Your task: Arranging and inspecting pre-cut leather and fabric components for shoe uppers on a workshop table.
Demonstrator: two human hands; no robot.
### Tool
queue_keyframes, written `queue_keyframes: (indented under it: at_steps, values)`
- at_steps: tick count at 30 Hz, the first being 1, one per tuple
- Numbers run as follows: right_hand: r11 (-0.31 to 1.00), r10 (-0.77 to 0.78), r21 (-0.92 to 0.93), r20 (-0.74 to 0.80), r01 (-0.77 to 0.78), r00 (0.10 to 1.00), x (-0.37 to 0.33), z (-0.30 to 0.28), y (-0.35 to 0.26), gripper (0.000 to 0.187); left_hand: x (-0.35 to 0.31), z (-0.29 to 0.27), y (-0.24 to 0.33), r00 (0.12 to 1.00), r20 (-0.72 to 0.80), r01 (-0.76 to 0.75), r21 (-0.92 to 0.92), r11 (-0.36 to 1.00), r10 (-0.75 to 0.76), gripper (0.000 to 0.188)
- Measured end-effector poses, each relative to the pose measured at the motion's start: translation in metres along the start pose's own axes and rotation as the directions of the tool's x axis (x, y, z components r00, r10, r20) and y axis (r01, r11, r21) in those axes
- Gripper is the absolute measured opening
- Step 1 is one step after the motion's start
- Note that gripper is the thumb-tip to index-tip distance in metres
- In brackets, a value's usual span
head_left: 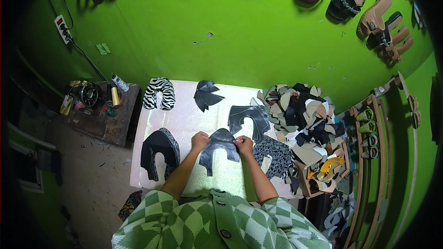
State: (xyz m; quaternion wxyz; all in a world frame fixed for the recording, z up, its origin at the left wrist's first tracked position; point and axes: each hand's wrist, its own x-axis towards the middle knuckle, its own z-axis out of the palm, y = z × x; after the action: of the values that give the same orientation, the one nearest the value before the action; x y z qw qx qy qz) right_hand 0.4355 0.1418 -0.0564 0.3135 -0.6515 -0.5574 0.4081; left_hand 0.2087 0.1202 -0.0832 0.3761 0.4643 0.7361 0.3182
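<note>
On the white table (pixel 184 110) in front of me lies a dark, arch-shaped shoe upper piece (pixel 219 146), its two legs pointing toward me. A pointed black piece (pixel 222 135) lies across its top. My left hand (pixel 200 141) is closed on the left edge where the two pieces meet. At the right edge my right hand (pixel 244 145) pinches the same place between thumb and fingers. To the left rests a stack of black arch-shaped pieces (pixel 154 150) with patterned ones beneath. Beyond my right hand are more black cut pieces (pixel 235 119) and a grey patterned stack (pixel 277 154).
Zebra-striped pieces (pixel 159 85) and fanned black pieces (pixel 206 96) lie along the table's far side. A heap of scraps (pixel 295 106) covers its right end, beside a box of offcuts (pixel 344 150). A side table (pixel 120 122) holds thread spools. Sandals (pixel 348 2) line the green wall.
</note>
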Motion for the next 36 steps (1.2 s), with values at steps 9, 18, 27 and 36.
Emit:
queue_keyframes:
  at_steps: [9, 18, 27, 36]
  values:
    - [0.997, -0.005, -0.075, -0.03, 0.003, 1.0, 0.005, 0.005, 0.01, 0.017, 0.0, 0.005, 0.005, 0.998, -0.038, 0.046, -0.012, 0.999, -0.047, 0.025]
    - [0.987, 0.004, -0.158, -0.081, -0.017, 0.997, -0.005, 0.008, -0.003, 0.015, -0.017, 0.005, 0.026, 0.988, -0.152, 0.043, 0.086, 0.995, -0.03, 0.033]
    - [0.712, -0.568, -0.445, 0.089, 0.543, 0.818, -0.044, 0.013, -0.016, 0.029, -0.05, 0.022, 0.029, 0.811, -0.059, -0.477, 0.508, 0.717, 0.582, 0.028]
    - [0.295, -0.43, -0.811, 0.359, 0.504, 0.829, -0.059, 0.026, -0.004, 0.05, -0.073, 0.017, 0.03, 0.792, 0.135, -0.535, 0.624, 0.57, 0.595, 0.05]
